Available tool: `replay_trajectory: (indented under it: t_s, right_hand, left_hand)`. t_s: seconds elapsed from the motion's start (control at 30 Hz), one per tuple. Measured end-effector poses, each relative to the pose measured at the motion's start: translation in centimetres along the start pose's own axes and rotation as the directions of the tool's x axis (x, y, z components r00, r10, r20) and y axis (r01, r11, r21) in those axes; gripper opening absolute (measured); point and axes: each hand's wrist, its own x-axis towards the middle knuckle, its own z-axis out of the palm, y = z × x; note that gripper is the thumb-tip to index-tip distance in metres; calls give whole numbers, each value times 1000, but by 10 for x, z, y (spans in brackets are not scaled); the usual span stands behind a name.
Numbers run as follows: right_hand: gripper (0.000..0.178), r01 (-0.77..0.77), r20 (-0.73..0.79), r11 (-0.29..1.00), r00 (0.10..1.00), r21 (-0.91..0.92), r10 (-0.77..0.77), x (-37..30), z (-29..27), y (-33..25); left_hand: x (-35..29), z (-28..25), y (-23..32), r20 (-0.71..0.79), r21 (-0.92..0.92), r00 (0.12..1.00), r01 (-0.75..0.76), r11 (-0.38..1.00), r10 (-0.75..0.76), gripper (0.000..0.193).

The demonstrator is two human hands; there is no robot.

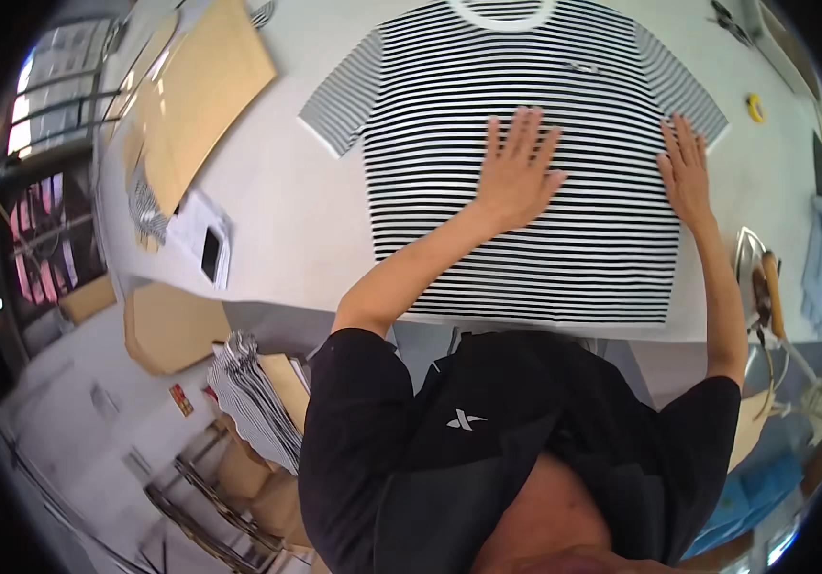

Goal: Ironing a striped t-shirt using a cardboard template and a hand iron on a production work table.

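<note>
Black-and-white striped short-sleeved fabric T-shirt (607, 201) lies spread face-up on the white tabletop (287, 230) before us, its white collar (502, 25) cropped by the view's upper edge. Our bare left hand (518, 177) covers stripes mid-chest; our bare right hand (687, 182) hides part of the side edge by the sleeve. Both rest palm down, fingers extended, grasping nothing we can see. A small chest mark (581, 68) and a little yellow object (755, 107) are too small to make out. Bold horizontal stripes cross the body; the sleeves (349, 86) look finer-striped, greyer, with white cuffs (318, 137).
</note>
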Motion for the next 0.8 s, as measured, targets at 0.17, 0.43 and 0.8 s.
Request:
replay_trajectory:
  t_s: [0.17, 0.43, 0.8]
  right_hand:
    - [50, -14, 26, 998, 1000, -57, 15, 6, 14, -4]
    - [45, -261, -80, 962, 961, 77, 267, -32, 4, -26]
    - [54, -308, 7, 948, 951, 80, 308, -92, -3, -53]
  left_hand:
    - [-128, -41, -102, -210, 250, 928, 356, 900, -309, 65]
    - [-121, -77, -174, -462, 88, 800, 469, 879, -382, 51]
    - [-147, -62, -144, -281, 220, 889, 427, 877, -362, 48]
